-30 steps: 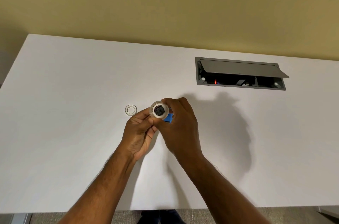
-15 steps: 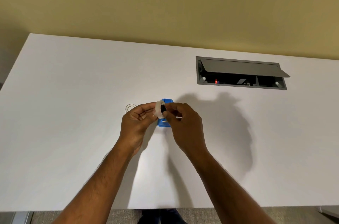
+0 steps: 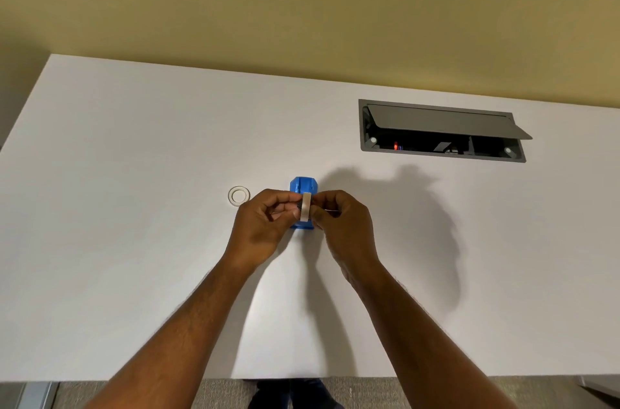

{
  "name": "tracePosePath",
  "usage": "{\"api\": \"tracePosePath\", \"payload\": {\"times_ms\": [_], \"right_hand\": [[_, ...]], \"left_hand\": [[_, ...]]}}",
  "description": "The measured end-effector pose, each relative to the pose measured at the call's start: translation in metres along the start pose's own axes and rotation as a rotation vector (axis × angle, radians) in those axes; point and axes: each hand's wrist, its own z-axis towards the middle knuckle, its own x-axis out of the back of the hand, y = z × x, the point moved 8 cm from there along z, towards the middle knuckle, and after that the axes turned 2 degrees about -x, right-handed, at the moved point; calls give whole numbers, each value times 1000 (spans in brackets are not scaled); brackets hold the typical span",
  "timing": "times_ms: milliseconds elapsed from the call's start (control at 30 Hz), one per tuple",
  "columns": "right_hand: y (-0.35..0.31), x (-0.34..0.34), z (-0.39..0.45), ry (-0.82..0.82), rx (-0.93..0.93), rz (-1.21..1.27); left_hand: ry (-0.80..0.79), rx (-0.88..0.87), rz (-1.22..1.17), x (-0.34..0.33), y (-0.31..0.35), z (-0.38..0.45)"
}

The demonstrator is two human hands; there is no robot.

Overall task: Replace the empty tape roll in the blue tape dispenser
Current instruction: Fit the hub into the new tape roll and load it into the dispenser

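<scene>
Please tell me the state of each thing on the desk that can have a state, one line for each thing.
new tape roll: on edge, pinched between both hands over the dispenser, not visibly seated.
blue tape dispenser: standing on the desk, partly hidden by the hands.
empty tape ring: lying flat on the desk, apart from the dispenser.
left hand: gripping the roll.
right hand: gripping the roll.
desk cable box lid: open, tilted up.

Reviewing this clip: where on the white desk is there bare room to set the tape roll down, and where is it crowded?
Free: the wide left stretch of the white desk, left of the clear empty tape ring; also the right side below the open grey cable hatch. Crowded: the centre, where left hand and right hand hold the new tape roll over the blue tape dispenser.
</scene>
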Motion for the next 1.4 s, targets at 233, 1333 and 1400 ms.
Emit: {"api": "tracePosePath", "payload": {"times_ms": [233, 1333, 1400], "right_hand": [[-10, -2, 30, 19, 132, -137], [5, -15, 59, 121, 268, -317], [4, -15, 59, 122, 259, -315]], "left_hand": [[40, -115, 255, -6, 9, 27], [57, -215, 582, -12, 7, 45], [65, -255, 577, -12, 11, 45]]}}
